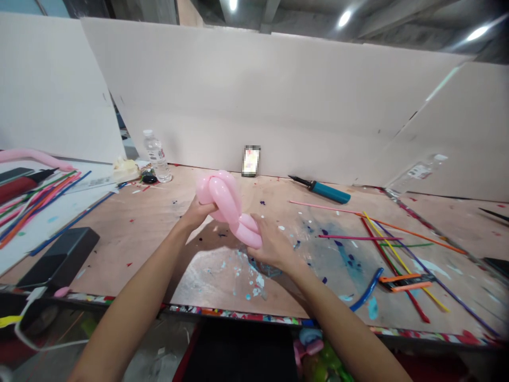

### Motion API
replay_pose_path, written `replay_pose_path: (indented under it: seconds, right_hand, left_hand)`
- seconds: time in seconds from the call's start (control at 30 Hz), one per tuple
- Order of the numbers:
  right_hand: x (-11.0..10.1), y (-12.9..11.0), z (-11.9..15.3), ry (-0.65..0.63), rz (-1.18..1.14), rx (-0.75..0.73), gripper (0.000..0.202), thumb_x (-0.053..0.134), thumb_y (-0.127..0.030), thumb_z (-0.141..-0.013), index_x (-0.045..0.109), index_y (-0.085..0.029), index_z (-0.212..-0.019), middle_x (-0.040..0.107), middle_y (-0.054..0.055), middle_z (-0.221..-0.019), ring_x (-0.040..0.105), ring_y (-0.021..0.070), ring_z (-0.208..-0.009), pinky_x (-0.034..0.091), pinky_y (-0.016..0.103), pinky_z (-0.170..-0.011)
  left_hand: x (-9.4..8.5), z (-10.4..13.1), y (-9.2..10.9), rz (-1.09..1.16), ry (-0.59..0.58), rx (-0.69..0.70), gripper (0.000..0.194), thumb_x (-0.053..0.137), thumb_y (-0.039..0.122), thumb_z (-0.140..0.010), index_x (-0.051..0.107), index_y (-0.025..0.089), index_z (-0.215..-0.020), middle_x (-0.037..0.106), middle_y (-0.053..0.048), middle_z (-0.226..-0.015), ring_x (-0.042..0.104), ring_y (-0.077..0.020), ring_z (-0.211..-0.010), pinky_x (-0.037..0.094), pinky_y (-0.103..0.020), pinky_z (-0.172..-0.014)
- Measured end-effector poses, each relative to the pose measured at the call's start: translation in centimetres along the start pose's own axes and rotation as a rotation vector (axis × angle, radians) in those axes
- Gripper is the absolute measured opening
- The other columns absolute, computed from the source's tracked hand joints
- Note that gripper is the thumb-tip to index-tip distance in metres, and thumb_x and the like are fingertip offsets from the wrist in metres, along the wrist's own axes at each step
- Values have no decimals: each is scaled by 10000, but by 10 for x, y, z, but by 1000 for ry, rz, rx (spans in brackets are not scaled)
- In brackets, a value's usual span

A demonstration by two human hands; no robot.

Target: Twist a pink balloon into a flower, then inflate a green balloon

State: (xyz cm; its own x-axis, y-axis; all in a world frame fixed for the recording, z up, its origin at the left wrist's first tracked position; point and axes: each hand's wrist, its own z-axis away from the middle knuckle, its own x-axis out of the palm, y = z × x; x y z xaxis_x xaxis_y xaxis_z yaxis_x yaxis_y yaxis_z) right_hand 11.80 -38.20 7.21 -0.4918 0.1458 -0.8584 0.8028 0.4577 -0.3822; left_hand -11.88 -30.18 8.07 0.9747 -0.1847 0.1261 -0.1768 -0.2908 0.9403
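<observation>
Pink balloon: the twisted, inflated balloon (226, 201) was above the middle of the tabletop (151, 228), between the two hands, its rounded loops at the upper left and a narrower folded end at the lower right.
Left fingers: the left hand (201, 211) was closed around the loops from below, the balloon bulging above its fingers.
Right fingers: the right hand (272, 241) gripped the folded end, fingers and palm against its right side.
Bottles: a clear capped bottle (157, 159) stood at the back left; another (417, 174) appeared slanted at the back right — whether either held liquid could not be told.
Phone: it (251, 161) stood near the white panel (254, 90), its screen pixelated.
Pump: a teal hand pump (329, 192) lay right of the phone, nozzle pointing left.
Uninflated balloons: thin colored strips (392, 239) crossed each other on the right, near an orange-and-black tool (407, 282) and a short blue balloon (368, 291).
Left side: a dark box (59, 257) lay near the front edge; beyond it was a bundle of strips (43, 204), with a red-and-black object (24, 185) cut off by the frame.
Hard to see: several fingertips were hidden — and the balloons (324, 361) below the front edge were blurred, partly covered by the right forearm.
</observation>
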Motion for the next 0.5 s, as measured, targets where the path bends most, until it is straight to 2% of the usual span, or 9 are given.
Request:
replay_pose_path:
  seconds: [0.13,0.23,0.33,0.4,0.5]
  right_hand:
    - [-6,-3,0,57,-56,-18,580,657,-349,-764,498,-195,-1300,573,144,-1212,567,312,-1102,476,454,-921]
    - [-5,-1,-1,146,-122,-101,501,676,-300,-765,537,-227,-1241,514,129,-1294,544,293,-1171,475,444,-969]
    - [-1,4,-3,290,-200,-189,480,724,-321,-757,543,-249,-1196,533,111,-1283,543,280,-1195,473,450,-998]
    - [2,8,-4,383,-252,-214,566,765,-385,-740,510,-249,-1227,572,108,-1238,561,279,-1174,481,459,-988]
    - [5,13,-5,443,-306,-206,696,804,-456,-697,473,-246,-1272,609,109,-1186,601,277,-1110,508,453,-940]
  left_hand:
    - [8,-3,3,-170,183,105,270,708,232,-635,616,144,-873,645,-22,-829,593,-179,-780,479,-263,-693]
    - [10,-3,5,-261,246,114,377,705,219,-608,576,141,-954,644,-35,-881,600,-186,-792,485,-281,-716]
    - [14,-1,6,-378,203,110,486,694,196,-585,545,136,-1044,646,-60,-977,612,-203,-830,496,-311,-751]
    - [20,2,5,-452,144,111,553,674,167,-564,536,139,-1099,641,-72,-1047,617,-218,-874,506,-328,-772]
    - [31,8,2,-524,47,109,631,649,147,-556,523,140,-1175,631,-85,-1110,618,-235,-938,517,-347,-811]
